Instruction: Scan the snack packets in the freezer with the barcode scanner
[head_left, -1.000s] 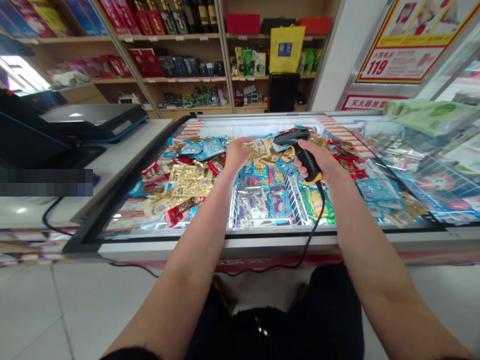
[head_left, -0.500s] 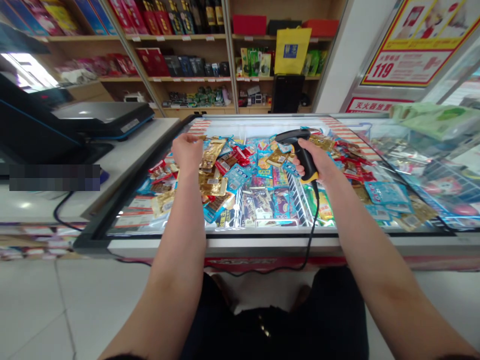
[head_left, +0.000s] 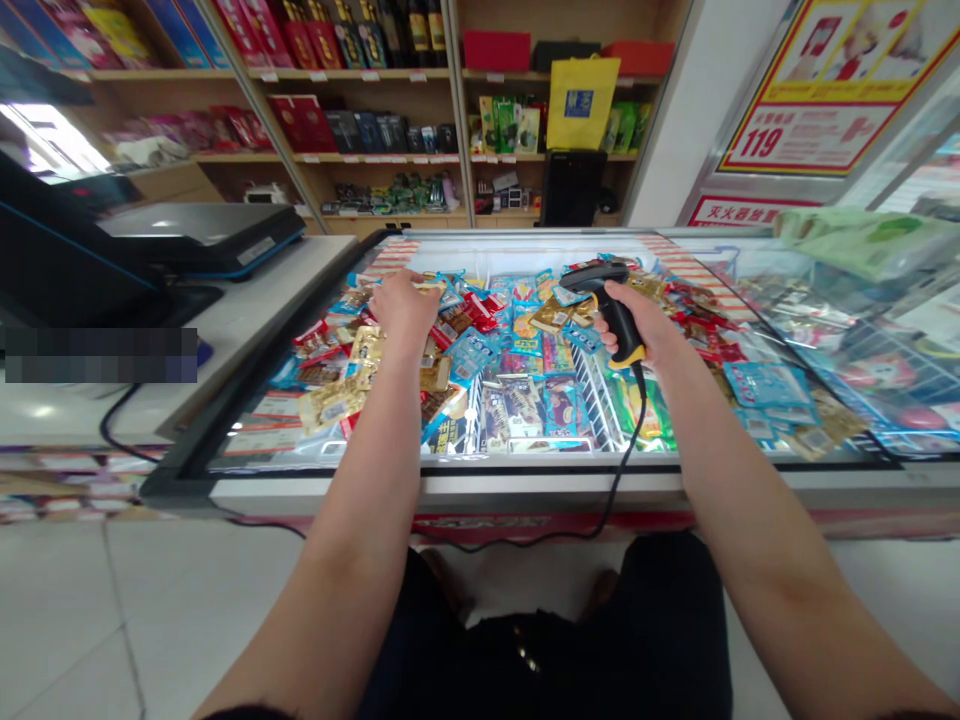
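Note:
My right hand [head_left: 649, 330] is wrapped round the grip of a black barcode scanner [head_left: 600, 280] with a yellow band, its head pointing left over a heap of snack packets [head_left: 517, 330]. The packets are gold, blue and red and lie on the glass lid of a chest freezer [head_left: 525, 490]. My left hand [head_left: 401, 305] rests palm down on the left part of the heap, fingers curled onto the packets, with a gold packet [head_left: 429, 287] at the fingertips. What the fingers grip is hidden by the hand. The scanner's black cable [head_left: 621, 460] hangs over the freezer's front edge.
A white counter [head_left: 247, 310] with a black till screen [head_left: 67, 260] and a flat black device [head_left: 202, 235] stands to the left. Wooden shelves of boxed goods [head_left: 360, 130] and a yellow bag [head_left: 581, 100] are behind. A second glass freezer [head_left: 847, 340] adjoins on the right.
My left hand went from the middle of the heap to its far left edge, then came back a little to the right. The right hand has kept the scanner nearly still.

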